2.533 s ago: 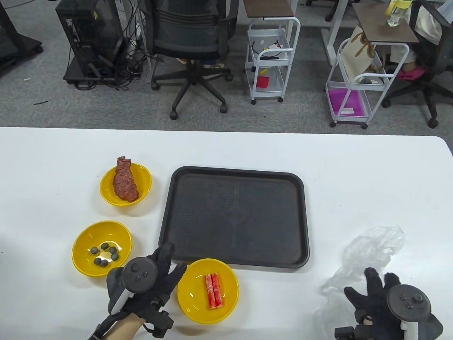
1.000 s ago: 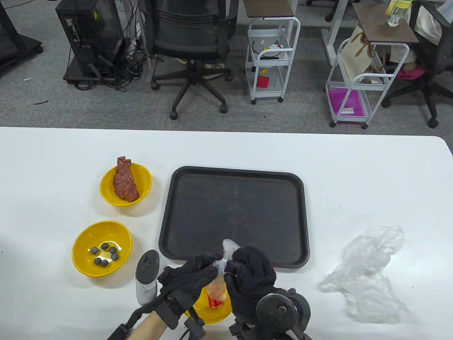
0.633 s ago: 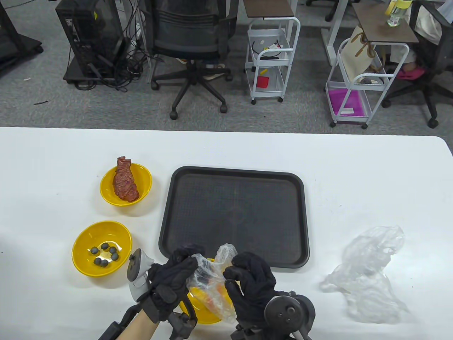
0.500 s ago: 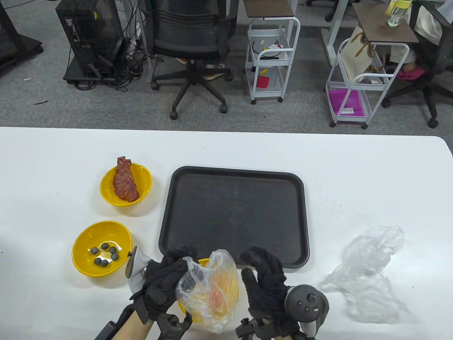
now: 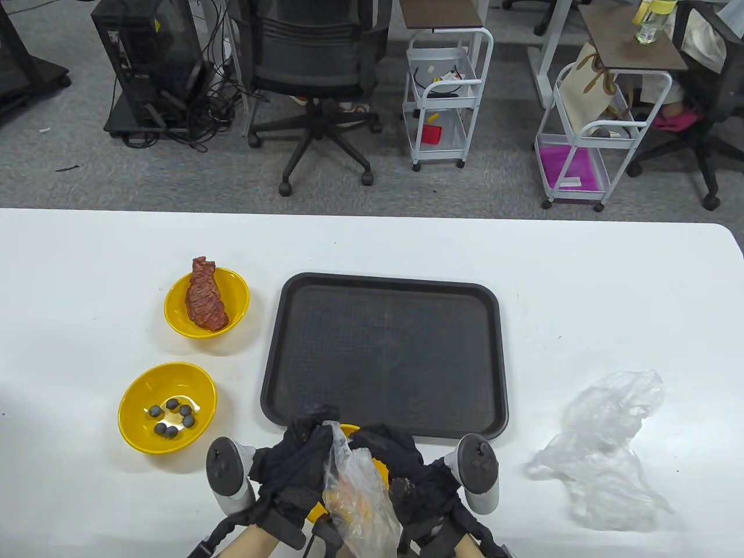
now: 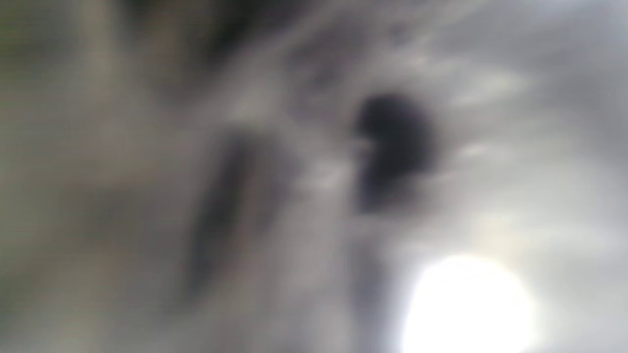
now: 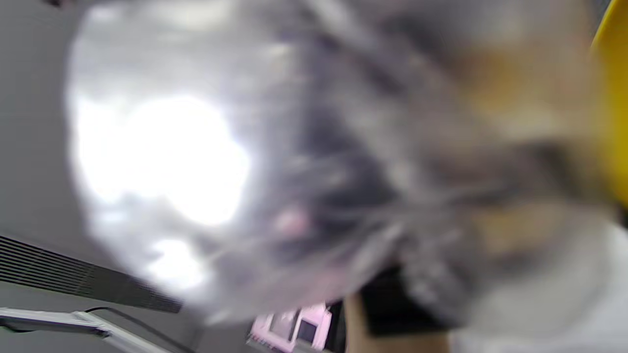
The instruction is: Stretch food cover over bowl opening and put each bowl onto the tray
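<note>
Between the left hand [image 5: 296,465] and right hand [image 5: 401,471], both gripping it, hangs the food cover [image 5: 360,505] (over a yellow bowl [image 5: 349,431]).

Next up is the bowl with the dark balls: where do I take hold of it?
Grip the bowl with the dark balls by its rim, on the near-right edge, coming from above. It sits upright and open, the balls lie low in the middle, and that edge is closest to the left hand.

Two bowls [image 5: 207,303] left of tray [image 5: 385,293], covers [image 5: 604,453] right
</note>
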The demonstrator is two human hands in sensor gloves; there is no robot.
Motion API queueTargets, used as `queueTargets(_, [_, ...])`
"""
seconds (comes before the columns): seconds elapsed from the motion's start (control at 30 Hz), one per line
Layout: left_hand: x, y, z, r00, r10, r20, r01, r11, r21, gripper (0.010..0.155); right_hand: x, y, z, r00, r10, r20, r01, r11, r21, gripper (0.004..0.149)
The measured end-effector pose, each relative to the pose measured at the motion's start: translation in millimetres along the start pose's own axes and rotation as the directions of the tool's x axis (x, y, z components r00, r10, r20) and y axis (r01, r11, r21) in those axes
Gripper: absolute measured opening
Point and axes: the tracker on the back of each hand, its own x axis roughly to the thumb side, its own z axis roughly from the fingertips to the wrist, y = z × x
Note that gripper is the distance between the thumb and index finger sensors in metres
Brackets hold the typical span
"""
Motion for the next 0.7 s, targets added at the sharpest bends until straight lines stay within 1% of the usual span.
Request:
queueTargets(0.03, [-2, -1, 0, 0.999, 0.029, -0.018, -0.029, 1.0, -0.003, 0.041, 0, 2, 0, 1.0, 0.007, -0.014, -0.007, 1.0, 0.01, 0.078])
queueTargets(0.07, [-4, -1, 1, 0.996, 0.07, -0.047, -0.07, 0.998, 0.009, 0.041, 1, 2, 0, 0.999, 0.044, -0.02, -0.045, 0.999, -0.02, 0.057])
queueTargets(0.1, [-5, -1, 0, 0.994, 0.09, -0.061, -0.09, 0.996, 0.013, 0.042, 2, 2, 1, 0.997, 0.078, -0.02, -0.079, 0.995, -0.055, 0.043])
queueTargets(0.13, [-6, 1, 0, 0.992, 0.104, -0.069, -0.103, 0.995, 0.016, 0.042, 4, -1, 3, 0.991, 0.131, -0.004, -0.131, 0.986, -0.107, 0.04])
queueTargets(0.17, [-7, 5, 0, 0.993, 0.098, -0.07, -0.096, 0.995, 0.034, 0.042, 6, -5, 4, 0.99, 0.137, 0.033, -0.132, 0.985, -0.111, 0.04])
queueTargets(0.2, [-8, 7, -1, 0.993, 0.094, -0.07, -0.091, 0.995, 0.041, 0.042, 6, -6, 4, 0.993, 0.106, 0.057, -0.101, 0.991, -0.085, 0.039])
queueTargets(0.23, [-9, 10, -1, 0.993, 0.091, -0.073, -0.088, 0.995, 0.052, 0.042, 8, -7, 5, 0.997, 0.015, 0.078, -0.011, 0.999, -0.051, 0.039])
queueTargets(0.27, [-11, 13, -2, 0.993, 0.089, -0.079, -0.083, 0.994, 0.069, 0.042, 9, -9, 6, 0.99, -0.091, 0.109, 0.096, 0.995, -0.041, 0.038])
queueTargets(0.3, [-13, 14, -2, 0.993, 0.089, -0.084, -0.083, 0.994, 0.075, 0.041, 9, -9, 6, 0.981, -0.138, 0.134, 0.144, 0.989, -0.038, 0.038])
queueTargets(0.33, [-15, 16, -2, 0.992, 0.087, -0.091, -0.08, 0.994, 0.08, 0.041, 11, -10, 6, 0.959, -0.22, 0.179, 0.23, 0.972, -0.038, 0.038])
queueTargets(0.37, [-16, 17, -2, 0.993, 0.077, -0.094, -0.069, 0.994, 0.086, 0.041, 13, -11, 7, 0.943, -0.269, 0.196, 0.279, 0.96, -0.026, 0.038])
queueTargets(0.47, [-18, 17, -3, 0.993, 0.049, -0.105, -0.041, 0.996, 0.079, 0.042, 18, -16, 7, 0.916, -0.321, 0.242, 0.314, 0.947, 0.068, 0.038])
queueTargets(0.5, [-19, 17, -3, 0.993, 0.05, -0.11, -0.042, 0.996, 0.08, 0.042, 18, -16, 8, 0.906, -0.344, 0.247, 0.335, 0.939, 0.08, 0.038])
queueTargets(0.6, [-23, 17, -3, 0.987, 0.077, -0.143, -0.065, 0.995, 0.082, 0.042, 18, -17, 10, 0.835, -0.479, 0.272, 0.457, 0.878, 0.144, 0.038])
queueTargets(0.63, [-26, 17, -3, 0.981, 0.114, -0.159, -0.101, 0.991, 0.092, 0.042, 18, -17, 10, 0.799, -0.535, 0.274, 0.509, 0.845, 0.166, 0.038])
queueTargets(0.7, [-30, 18, -3, 0.968, 0.182, -0.17, -0.168, 0.981, 0.095, 0.043, 16, -18, 11, 0.764, -0.583, 0.276, 0.557, 0.812, 0.173, 0.038])
